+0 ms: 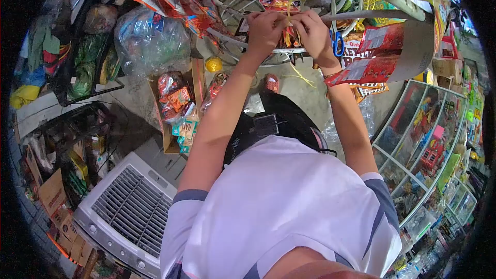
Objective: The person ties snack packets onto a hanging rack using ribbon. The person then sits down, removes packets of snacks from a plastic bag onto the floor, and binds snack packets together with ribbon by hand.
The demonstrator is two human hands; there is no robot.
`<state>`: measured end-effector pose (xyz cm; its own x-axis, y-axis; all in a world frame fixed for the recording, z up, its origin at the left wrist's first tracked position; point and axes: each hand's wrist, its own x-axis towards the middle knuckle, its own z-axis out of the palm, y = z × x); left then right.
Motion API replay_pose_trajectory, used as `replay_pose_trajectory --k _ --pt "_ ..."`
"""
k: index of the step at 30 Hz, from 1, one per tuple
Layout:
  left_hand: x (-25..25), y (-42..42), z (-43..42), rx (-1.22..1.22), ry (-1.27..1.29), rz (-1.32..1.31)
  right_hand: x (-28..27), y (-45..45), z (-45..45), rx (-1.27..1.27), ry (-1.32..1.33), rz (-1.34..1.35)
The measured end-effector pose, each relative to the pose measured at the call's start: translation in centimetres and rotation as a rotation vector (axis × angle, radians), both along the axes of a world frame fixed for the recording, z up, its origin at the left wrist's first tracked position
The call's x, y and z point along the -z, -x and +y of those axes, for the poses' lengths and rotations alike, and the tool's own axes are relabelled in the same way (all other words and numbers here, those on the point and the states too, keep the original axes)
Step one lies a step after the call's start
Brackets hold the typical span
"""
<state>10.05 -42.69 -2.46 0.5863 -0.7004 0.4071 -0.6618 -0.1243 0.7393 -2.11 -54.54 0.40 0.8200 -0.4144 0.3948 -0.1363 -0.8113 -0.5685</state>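
Note:
Above a round white wire rack (289,50), my left hand (266,32) and my right hand (313,32) come close together, fingers bent into a pinch. Between the fingertips runs a thin yellow string (290,9), its ends sticking up. Red and yellow snack packets (291,39) hang just below the hands, partly covered by them. A pair of blue-handled scissors (338,45) hangs on the rack beside my right hand. Close to my right wrist is a strip of red packets (356,72).
An open cardboard box (198,80) of packets stands on the floor at left, near a large clear plastic bag (151,41). A grey air cooler (132,209) is at lower left. A glass display case (413,139) stands at right. Loose yellow string (303,76) dangles under the rack.

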Motion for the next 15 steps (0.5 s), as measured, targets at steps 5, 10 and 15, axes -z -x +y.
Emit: replay_pose_trajectory --k 5,10,15 --pt "0.1 0.2 0.1 0.028 0.058 0.038 -0.7 -0.3 1.0 0.049 -0.077 0.008" --pt "0.2 0.4 -0.2 -0.012 0.072 0.01 0.3 -0.6 1.8 0.145 -0.124 -0.083" --pt "0.1 0.0 -0.2 0.044 0.032 -0.01 1.1 -0.7 2.3 0.194 -0.251 -0.136"
